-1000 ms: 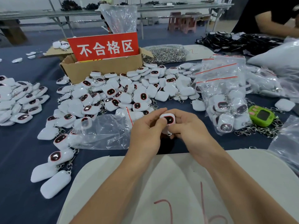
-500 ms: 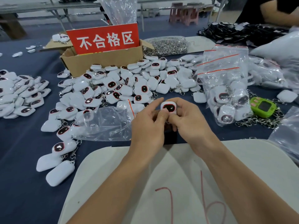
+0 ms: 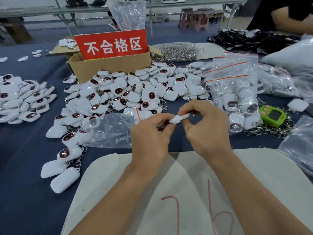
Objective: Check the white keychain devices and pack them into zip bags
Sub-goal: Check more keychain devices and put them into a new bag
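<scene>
Zip bag lay flat just left of the hands. Left hand and right hand, fingers curled, both pinched one white keychain device edge-on between them — clear of the table. Risk: the fingertip grip could slip mid-check, dropping it among the unchecked pile.

One cardboard box, one red sign, one green device — at least four red-striped zip bags; white keychain devices in dozens, past counting.
</scene>
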`<state>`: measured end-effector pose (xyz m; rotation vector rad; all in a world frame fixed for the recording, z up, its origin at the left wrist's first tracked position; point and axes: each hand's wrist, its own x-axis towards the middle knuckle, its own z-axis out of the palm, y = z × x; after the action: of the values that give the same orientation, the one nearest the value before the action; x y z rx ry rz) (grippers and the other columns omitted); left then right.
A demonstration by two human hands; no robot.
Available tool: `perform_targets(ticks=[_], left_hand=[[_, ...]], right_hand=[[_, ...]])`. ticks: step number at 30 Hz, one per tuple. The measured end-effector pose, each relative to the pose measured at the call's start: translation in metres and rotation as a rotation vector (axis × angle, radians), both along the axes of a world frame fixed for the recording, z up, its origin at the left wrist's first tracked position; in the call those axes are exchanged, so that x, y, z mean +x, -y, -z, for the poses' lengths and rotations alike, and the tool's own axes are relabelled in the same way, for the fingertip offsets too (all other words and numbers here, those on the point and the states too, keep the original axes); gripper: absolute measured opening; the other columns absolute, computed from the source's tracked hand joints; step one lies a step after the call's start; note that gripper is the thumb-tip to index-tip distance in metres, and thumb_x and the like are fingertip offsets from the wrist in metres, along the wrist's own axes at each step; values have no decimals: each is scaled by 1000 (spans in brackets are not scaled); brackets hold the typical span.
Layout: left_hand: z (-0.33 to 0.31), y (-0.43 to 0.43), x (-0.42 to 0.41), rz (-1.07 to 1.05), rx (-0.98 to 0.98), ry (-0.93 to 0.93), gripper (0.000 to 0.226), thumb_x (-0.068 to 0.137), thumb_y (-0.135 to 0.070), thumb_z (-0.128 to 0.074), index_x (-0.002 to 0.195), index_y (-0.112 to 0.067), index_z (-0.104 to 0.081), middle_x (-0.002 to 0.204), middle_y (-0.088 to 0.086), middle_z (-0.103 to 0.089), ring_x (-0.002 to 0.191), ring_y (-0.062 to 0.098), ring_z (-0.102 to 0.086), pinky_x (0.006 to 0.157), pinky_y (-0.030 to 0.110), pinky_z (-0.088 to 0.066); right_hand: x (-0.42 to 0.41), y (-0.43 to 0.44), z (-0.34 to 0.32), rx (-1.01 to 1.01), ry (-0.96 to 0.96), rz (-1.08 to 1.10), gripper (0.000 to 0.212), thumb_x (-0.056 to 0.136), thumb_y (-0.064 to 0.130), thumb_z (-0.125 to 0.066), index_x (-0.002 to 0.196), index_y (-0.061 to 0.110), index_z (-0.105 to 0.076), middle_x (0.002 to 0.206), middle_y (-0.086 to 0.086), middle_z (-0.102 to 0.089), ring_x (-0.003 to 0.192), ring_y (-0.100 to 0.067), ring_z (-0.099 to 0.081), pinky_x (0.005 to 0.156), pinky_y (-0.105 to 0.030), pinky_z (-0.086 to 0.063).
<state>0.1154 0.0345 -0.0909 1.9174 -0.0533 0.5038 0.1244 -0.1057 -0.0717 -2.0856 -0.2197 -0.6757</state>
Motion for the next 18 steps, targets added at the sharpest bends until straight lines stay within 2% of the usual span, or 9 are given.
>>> perform_targets(ticks=[1,5,8,10,12,14,16,18], left_hand=[[-1,-2,0,-6,-6,-1,28,84,-9,-82,91,-36,-79,86,-27,-74,81,-2,-72,83,22,-58],[-3,-1,-3,-16,24,3,25,85,-11,-82,96,-34,-80,88,-29,-73,82,-3,-71,83,24,-57],[-6,0,-6,-46,122,54,32,85,-11,-79,106,-35,-79,95,-24,-74,88,-1,-69,86,22,-54],[-9,0,-9,-44,202,146,43,83,-13,-77,119,-37,-75,107,-22,-75,99,-3,-67,89,10,-48],[-12,-3,-10,4,171,173,50,83,-18,-79,128,-40,-70,116,-22,-74,103,-6,-66,88,5,-45],[-14,-6,-8,40,86,84,48,80,-32,-84,123,-47,-70,108,-25,-74,95,-1,-70,84,11,-50],[-13,-8,-4,60,32,-9,37,76,-47,-80,112,-46,-73,92,-22,-74,82,4,-69,77,19,-53],[-12,-8,-2,8,88,16,25,80,-57,-72,89,-34,-76,68,-13,-66,63,5,-58,63,18,-45]], right_hand=[[0,-1,0,2,25,-9,30,74,-1,-71,83,28,-70,86,12,-69,88,2,-61,79,-9,-44],[-1,1,1,6,38,-8,27,76,2,-73,81,28,-70,90,11,-70,91,-5,-64,83,-27,-51],[0,0,-1,23,-37,-43,26,78,3,-75,80,29,-72,83,14,-72,85,-5,-65,78,-22,-51],[0,-2,-5,254,-196,-175,23,77,2,-77,80,24,-75,79,10,-75,75,-9,-68,72,-26,-56],[0,-2,-9,624,-396,-363,18,79,2,-77,86,19,-79,83,-3,-77,67,-15,-63,62,-25,-53],[1,1,-10,828,-548,-463,16,87,4,-69,95,11,-80,88,-13,-74,65,-15,-57,55,-21,-46],[3,3,-10,857,-607,-466,18,90,13,-65,98,6,-79,86,-16,-68,62,-16,-53,50,-22,-40],[2,1,-10,791,-582,-429,25,87,28,-65,90,7,-79,76,-15,-65,56,-18,-51,47,-25,-36]])
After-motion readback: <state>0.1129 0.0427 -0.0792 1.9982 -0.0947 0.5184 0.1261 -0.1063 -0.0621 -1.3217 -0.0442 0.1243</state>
